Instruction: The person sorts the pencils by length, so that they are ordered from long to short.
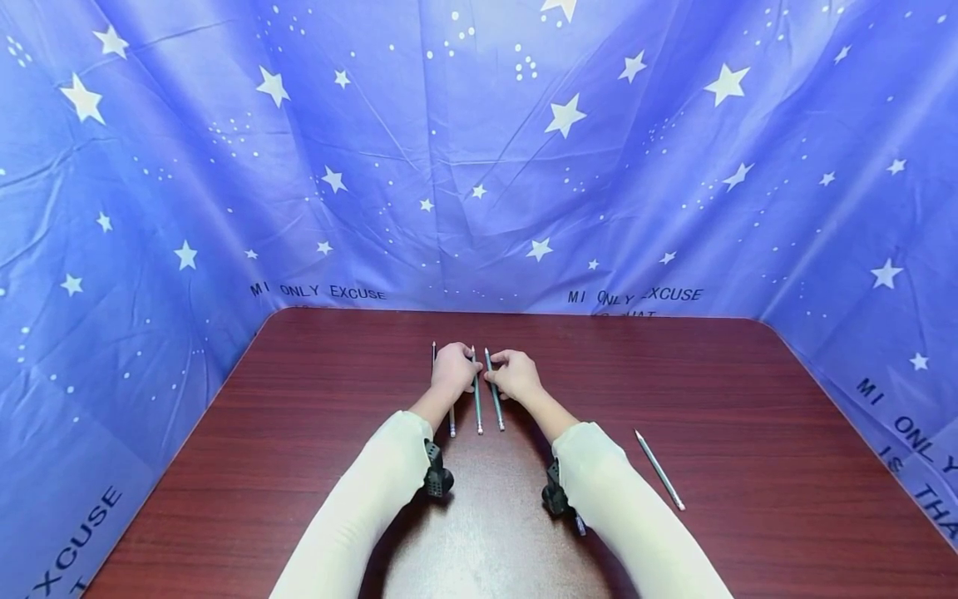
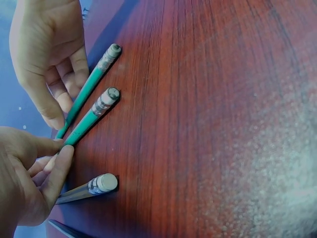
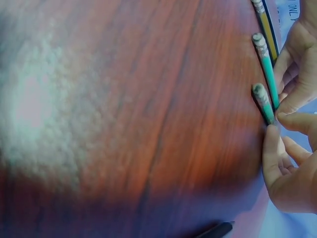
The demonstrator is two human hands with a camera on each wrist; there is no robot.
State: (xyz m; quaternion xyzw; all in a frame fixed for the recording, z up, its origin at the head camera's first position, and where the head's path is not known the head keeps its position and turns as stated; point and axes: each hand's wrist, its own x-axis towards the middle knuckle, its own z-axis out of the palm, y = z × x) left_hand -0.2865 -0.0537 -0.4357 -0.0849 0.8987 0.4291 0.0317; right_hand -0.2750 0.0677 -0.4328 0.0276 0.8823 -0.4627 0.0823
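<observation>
Two green pencils lie side by side on the table, their eraser ends toward the person. My left hand pinches the left green pencil between thumb and finger; its white eraser shows plainly in the left wrist view. Thumb and fingers of my right hand grip the right green pencil, which leans slightly. Close together, the hands sit over the pencils' far halves. Beyond the left hand lies a yellowish pencil with a white eraser, partly covered by that hand in the head view.
Another pencil lies slanted to the right of the right forearm. An eraser end of a pencil peeks out beneath the right sleeve. A dark red wooden table carries everything, with a blue star-patterned cloth hanging around its back and sides.
</observation>
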